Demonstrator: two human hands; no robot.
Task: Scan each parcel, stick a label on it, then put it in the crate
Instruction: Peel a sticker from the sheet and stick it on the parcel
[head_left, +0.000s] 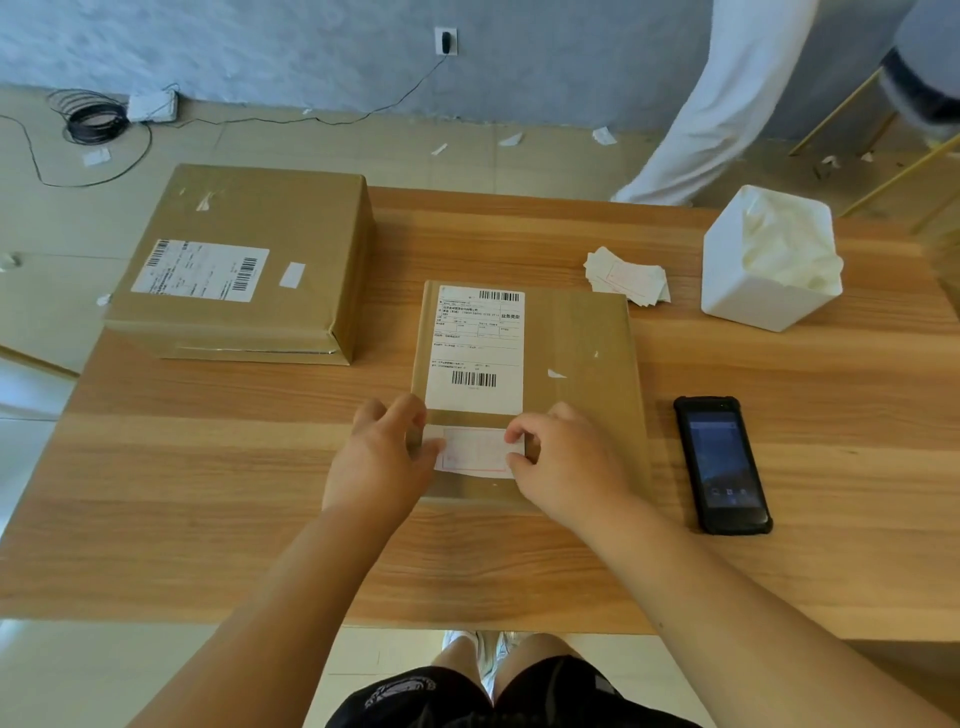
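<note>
A flat brown parcel (576, 353) with a white shipping slip lies in the middle of the wooden table (208, 467). A small white label with a red frame (475, 449) sits on the parcel's near end. My left hand (384, 452) pinches the label's left edge and my right hand (561, 457) pinches its right edge. A bigger brown parcel (249, 260) with its own shipping slip rests at the table's far left. The black handheld scanner (722, 462) lies screen up to the right of the flat parcel.
A loose heap of spare labels (628, 275) lies beyond the parcel, next to a white bin (763, 260) lined with a bag. A person in white trousers (727, 104) stands past the far right corner. Cables (93, 119) and paper scraps litter the floor.
</note>
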